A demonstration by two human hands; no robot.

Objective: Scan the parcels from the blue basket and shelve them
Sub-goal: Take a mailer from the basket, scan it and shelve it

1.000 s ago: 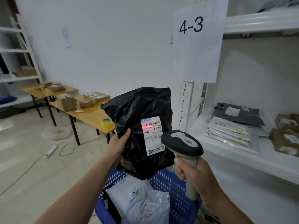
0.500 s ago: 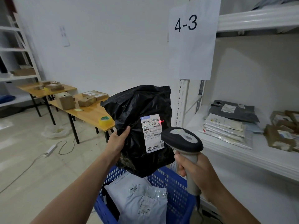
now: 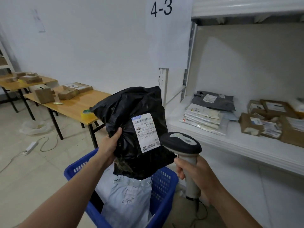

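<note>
A white-walled stockroom with a pale tiled floor is opening out around the person, and nearest the camera a blue basket (image 3: pixel 162 186) is sitting on the floor between their forearms. At least two pale grey poly mailers (image 3: pixel 130 199) are lying in it; more may be hiding underneath.

Just above the basket, the left hand (image 3: pixel 109 145) is gripping one black poly-bag parcel (image 3: pixel 131 116) by its left edge, thumb across the front and fingers behind. The parcel is hanging upright with its single white shipping label (image 3: pixel 145 132) facing the camera. The film is creasing and sagging around the grip, so it is probably soft and light, something like clothing. The plastic is looking slick, so taking a fistful of it at the edge, or supporting it from below, seems safer than a flat pinch.

To its right, the right hand (image 3: pixel 194 171) is wrapping round the handle of one barcode scanner (image 3: pixel 181 142), whose head is pointing at the label. No beam is showing on it.

Beyond them, the white shelf (image 3: pixel 238 145) under the "4-3" sign (image 3: pixel 162 7) is carrying one dark grey mailer (image 3: pixel 213 102), a stack of roughly five flat white mailers (image 3: pixel 204 119) and several cardboard boxes (image 3: pixel 266 122), too jumbled to count.

Farther left, two wooden tables (image 3: pixel 74 106) are holding more small boxes and one roll of yellow tape (image 3: pixel 86 113).
</note>
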